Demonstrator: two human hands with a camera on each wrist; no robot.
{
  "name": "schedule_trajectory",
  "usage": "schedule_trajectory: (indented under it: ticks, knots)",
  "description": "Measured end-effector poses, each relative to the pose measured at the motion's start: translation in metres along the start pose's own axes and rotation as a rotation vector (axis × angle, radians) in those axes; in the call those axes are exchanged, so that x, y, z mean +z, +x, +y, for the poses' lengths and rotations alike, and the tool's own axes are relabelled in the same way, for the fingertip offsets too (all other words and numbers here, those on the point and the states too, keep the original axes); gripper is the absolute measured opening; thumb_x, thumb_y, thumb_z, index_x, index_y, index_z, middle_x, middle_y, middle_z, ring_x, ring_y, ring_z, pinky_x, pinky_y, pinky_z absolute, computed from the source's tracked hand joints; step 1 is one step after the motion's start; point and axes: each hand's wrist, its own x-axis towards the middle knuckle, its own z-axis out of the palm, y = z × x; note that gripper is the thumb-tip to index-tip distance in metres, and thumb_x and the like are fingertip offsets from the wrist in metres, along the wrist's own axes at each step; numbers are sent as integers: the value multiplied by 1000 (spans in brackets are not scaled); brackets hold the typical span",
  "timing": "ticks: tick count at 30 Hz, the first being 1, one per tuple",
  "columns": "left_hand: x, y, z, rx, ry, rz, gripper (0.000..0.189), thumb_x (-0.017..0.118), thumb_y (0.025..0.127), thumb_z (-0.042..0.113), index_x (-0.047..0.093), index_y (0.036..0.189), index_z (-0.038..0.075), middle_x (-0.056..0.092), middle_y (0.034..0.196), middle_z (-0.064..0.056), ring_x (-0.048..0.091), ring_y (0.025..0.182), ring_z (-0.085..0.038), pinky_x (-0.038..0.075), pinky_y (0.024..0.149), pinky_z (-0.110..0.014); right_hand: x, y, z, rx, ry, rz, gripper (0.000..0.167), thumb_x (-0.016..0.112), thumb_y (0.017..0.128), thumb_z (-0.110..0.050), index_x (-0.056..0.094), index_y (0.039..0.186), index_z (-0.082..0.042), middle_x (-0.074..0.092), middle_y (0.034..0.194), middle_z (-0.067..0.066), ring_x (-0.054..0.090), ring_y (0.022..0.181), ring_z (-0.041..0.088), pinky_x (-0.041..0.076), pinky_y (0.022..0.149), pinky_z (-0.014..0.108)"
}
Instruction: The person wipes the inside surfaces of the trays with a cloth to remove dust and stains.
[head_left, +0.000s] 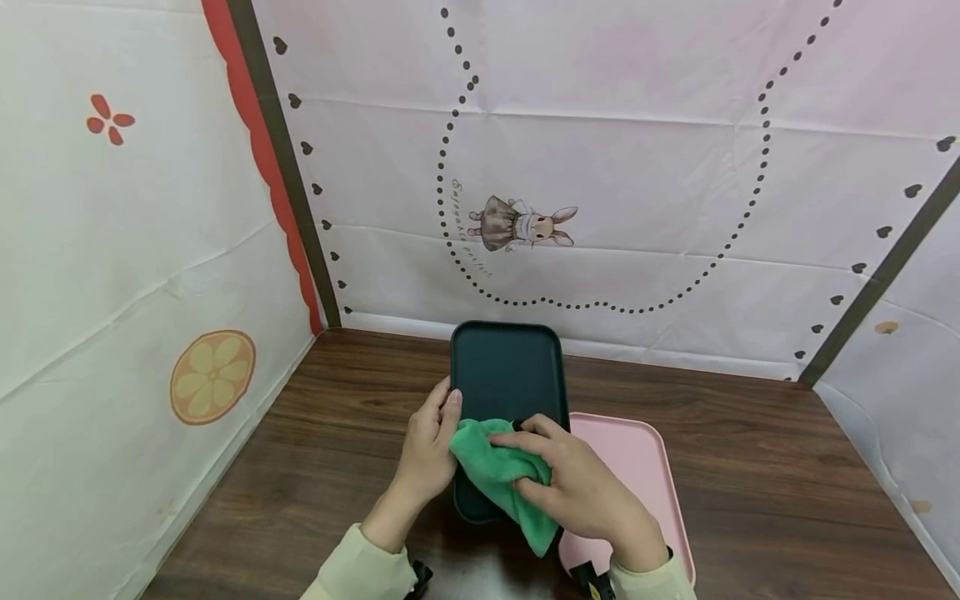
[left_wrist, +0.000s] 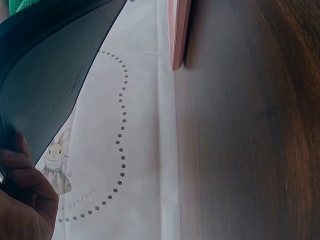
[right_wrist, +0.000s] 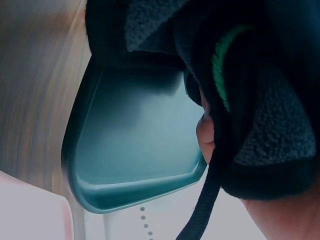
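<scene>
A dark green rectangular tray (head_left: 508, 371) is held up off the table at its left long edge by my left hand (head_left: 429, 450), the thumb on the rim. From the left wrist, the tray's underside (left_wrist: 47, 85) shows with the fingers (left_wrist: 30, 182) bent against it. My right hand (head_left: 581, 483) grips a bunched green cloth (head_left: 491, 467) and presses it on the tray's near half; one corner hangs past the right edge. In the right wrist view, the tray's inside (right_wrist: 135, 145) looks smooth, while a dark strap (right_wrist: 205, 205) and dark fabric block much of the picture.
A pink tray (head_left: 633, 462) lies on the brown wooden table (head_left: 780, 492) to the right, partly under my right forearm. White printed sheets (head_left: 615, 167) wall in the back and both sides. Black devices (head_left: 588, 579) are strapped at my wrists.
</scene>
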Motion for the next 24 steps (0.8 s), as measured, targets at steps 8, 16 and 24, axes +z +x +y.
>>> schedule_trajectory:
  ticks: [8, 16, 24]
  knots:
    - [-1, 2, 0, 3, -20, 10, 41, 38, 115, 25, 50, 151, 11, 48, 61, 4, 47, 54, -5, 53, 73, -24, -1, -1, -1, -6, 5, -25, 53, 73, 91, -8, 66, 139, -31, 58, 124, -5, 58, 95, 9, 52, 80, 25]
    - [-2, 1, 0, -26, -6, 35, 42, 38, 115, 27, 49, 152, 9, 42, 57, 4, 33, 46, -3, 44, 55, -24, 1, -2, 0, -22, 26, -51, 54, 73, 90, -7, 66, 138, -31, 59, 117, -8, 56, 90, 5, 51, 77, 23]
    - [-6, 3, 0, -33, -4, 71, 42, 39, 114, 27, 51, 150, 10, 74, 91, -11, 64, 74, -5, 57, 78, -25, 1, -2, -1, 9, 43, -118, 53, 73, 88, -6, 69, 133, -34, 59, 111, -11, 55, 90, 3, 51, 80, 23]
